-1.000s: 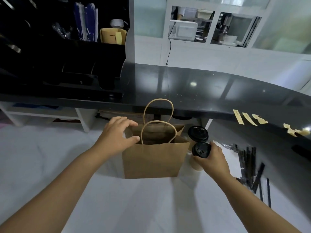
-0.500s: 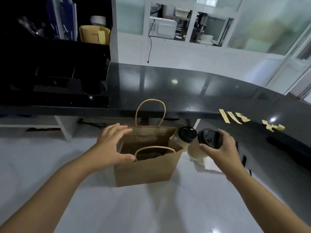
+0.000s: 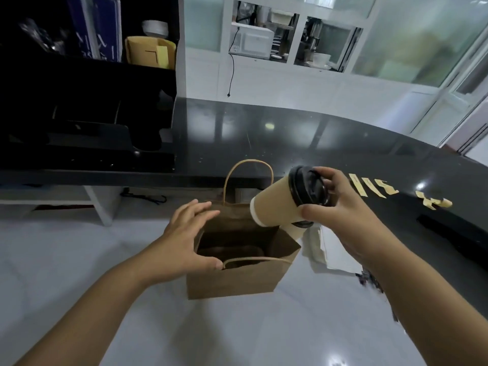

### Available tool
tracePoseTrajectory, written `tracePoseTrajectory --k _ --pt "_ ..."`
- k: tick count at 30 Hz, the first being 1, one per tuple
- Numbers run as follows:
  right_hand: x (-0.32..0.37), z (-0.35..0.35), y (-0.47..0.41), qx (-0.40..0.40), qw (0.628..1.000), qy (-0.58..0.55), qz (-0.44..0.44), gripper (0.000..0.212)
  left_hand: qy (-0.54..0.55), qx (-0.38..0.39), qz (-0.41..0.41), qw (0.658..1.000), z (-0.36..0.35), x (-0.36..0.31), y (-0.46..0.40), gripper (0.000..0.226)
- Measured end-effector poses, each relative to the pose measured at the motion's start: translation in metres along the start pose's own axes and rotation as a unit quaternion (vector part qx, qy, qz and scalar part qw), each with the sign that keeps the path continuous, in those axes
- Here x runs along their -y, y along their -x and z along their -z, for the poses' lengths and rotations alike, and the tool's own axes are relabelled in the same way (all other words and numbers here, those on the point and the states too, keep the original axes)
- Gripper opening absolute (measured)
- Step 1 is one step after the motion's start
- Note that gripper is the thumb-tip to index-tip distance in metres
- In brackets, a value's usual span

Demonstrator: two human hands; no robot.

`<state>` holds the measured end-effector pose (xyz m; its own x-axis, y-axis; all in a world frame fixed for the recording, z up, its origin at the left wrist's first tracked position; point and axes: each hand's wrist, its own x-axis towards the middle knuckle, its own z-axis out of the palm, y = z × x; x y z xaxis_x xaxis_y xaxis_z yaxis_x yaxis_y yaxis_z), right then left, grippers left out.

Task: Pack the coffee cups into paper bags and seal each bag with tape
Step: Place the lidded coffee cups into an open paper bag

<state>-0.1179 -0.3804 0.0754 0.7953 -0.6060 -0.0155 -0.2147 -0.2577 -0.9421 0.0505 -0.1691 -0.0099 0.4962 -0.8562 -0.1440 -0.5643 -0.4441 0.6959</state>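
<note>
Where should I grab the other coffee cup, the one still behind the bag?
Probably by its black lid rim, coming straight down from above. The second cup stands upright, mostly hidden behind the paper bag and the tilted cup that the right hand holds, so its sides look hard to reach.

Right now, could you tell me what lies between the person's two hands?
In the head view, the open paper bag stands between the left hand and right hand, which holds the lidded coffee cup.
</note>
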Motion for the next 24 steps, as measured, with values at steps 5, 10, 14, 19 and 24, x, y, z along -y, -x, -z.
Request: tracePoseTrajectory --k 5,10,14,19,24 --pt "0.013 -0.020 -0.006 0.126 0.986 0.107 -0.034 0.069 -0.017 0.020 -0.003 1.000 0.002 -0.002 0.001 0.113" --pt "0.003 -0.046 -0.018 0.190 0.933 0.306 -0.010 0.082 -0.021 0.021 -0.009 1.000 0.002 0.000 0.001 0.112" --pt "-0.007 -0.069 -0.028 0.214 0.893 0.395 0.009 0.084 -0.015 0.019 -0.012 1.000 -0.001 0.006 0.002 0.118" --pt "-0.024 -0.094 -0.039 0.214 0.862 0.459 0.030 0.082 -0.008 0.017 -0.014 1.000 -0.002 0.007 0.003 0.122" --pt "-0.038 -0.110 -0.048 0.213 0.850 0.481 0.038 0.076 0.003 0.011 -0.014 1.000 -0.002 0.009 0.003 0.121"
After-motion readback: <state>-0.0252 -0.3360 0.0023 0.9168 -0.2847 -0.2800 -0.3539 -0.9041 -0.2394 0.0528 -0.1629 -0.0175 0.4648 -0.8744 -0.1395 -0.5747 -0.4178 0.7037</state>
